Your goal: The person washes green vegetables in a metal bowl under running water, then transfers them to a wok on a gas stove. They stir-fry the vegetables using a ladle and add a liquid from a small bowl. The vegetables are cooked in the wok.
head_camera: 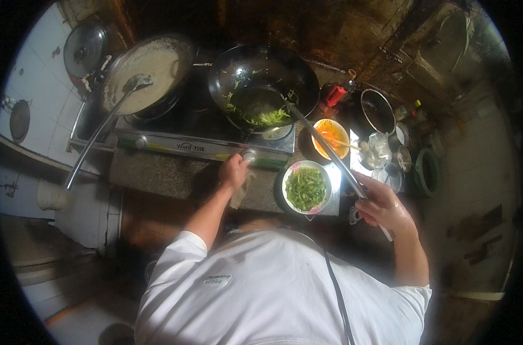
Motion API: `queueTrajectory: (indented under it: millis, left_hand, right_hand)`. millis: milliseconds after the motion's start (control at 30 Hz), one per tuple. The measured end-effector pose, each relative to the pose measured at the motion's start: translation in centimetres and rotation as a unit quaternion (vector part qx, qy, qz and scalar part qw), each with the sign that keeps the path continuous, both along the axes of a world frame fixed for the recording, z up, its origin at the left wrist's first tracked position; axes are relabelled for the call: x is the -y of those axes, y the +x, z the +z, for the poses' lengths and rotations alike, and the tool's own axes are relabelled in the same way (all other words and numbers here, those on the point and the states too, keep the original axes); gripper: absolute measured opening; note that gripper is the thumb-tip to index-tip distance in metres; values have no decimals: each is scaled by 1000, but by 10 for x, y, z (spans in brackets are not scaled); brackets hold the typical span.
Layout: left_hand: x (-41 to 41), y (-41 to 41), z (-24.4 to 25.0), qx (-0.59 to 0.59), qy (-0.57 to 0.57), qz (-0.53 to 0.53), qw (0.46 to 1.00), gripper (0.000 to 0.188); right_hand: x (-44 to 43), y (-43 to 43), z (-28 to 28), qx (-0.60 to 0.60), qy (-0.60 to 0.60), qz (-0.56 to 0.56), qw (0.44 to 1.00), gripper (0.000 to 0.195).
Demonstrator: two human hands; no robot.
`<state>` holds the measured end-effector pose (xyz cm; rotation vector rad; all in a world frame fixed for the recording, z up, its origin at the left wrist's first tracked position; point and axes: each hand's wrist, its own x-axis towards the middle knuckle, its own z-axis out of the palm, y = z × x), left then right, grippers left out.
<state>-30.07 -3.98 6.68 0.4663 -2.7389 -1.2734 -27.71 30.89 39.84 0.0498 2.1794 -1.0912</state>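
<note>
My left hand [234,172] grips the round control knob [248,155] at the right front of a two-burner gas stove [192,148]. My right hand [381,202] is closed around the metal handle of a long cooking utensil [337,161], whose far end rests inside a black wok [227,82]. Shredded green vegetable [268,117] lies in the wok around dark liquid at its bottom. Right of the stove, a bowl of beaten egg [330,151] holds a pair of chopsticks [341,141]. Nearer to me stands a bowl of cut green vegetable [305,187].
On the left burner, a tilted wok of pale, creamy liquid [151,77] holds a long-handled ladle [93,146] that juts toward me. A glass lid [85,49] leans at the back left. A red packet [335,95], a plastic bag [376,151] and a green basin [427,172] are at right.
</note>
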Motion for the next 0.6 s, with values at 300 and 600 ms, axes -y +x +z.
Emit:
queueTrajectory:
  millis: [300,600]
  left_hand:
    - [0,-4,9,21,11,-1,1000,27]
    - [7,-4,-25,19,-16,3,1000,26]
  right_hand:
    - [41,-70,-141,-396,81,61,913,64]
    - [52,-37,-76,-40,-125,4,991,64]
